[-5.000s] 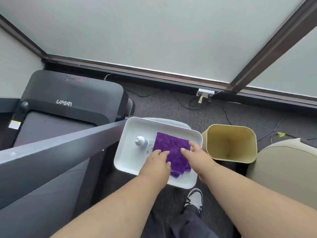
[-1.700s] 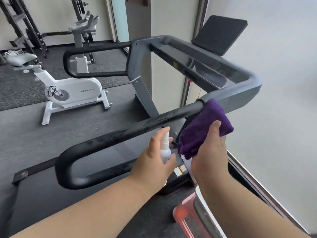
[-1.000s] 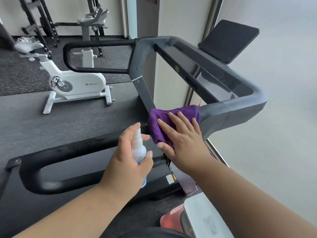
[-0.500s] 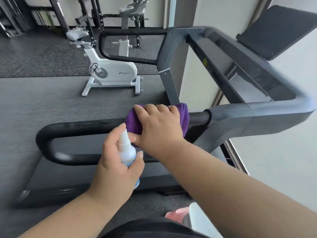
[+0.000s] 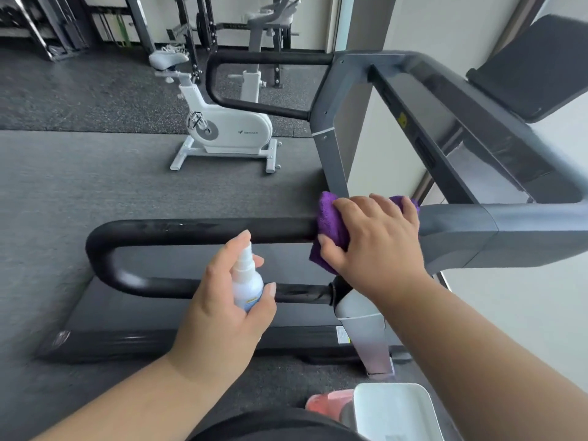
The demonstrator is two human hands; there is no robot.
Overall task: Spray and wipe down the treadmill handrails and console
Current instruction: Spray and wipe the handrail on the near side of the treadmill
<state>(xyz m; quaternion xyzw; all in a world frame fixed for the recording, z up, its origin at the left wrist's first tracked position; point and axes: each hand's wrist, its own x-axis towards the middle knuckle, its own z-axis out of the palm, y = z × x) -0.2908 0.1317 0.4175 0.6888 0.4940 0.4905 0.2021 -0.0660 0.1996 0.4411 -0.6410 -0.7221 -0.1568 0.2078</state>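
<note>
The treadmill's near black handrail (image 5: pixel 197 230) loops across the middle of the view and joins the grey console frame (image 5: pixel 509 230) on the right. My right hand (image 5: pixel 372 240) wraps a purple cloth (image 5: pixel 331 224) over the rail's upper bar, close to that joint. My left hand (image 5: pixel 222 300) grips a small white spray bottle (image 5: pixel 246 286) upright just below that bar, index finger on its nozzle. The far handrail (image 5: pixel 254 81) and a dark console panel (image 5: pixel 537 68) lie beyond.
A white exercise bike (image 5: pixel 222 128) stands on the grey floor behind the treadmill. Racks line the back wall. A white tray (image 5: pixel 394 409) on something pink sits at the bottom right, by my body. The treadmill deck (image 5: pixel 191 319) runs under the rail.
My hands took the cloth and bottle from the tray to the near handrail. Over the last second the cloth went from lying flat by the joint to wrapped round the bar.
</note>
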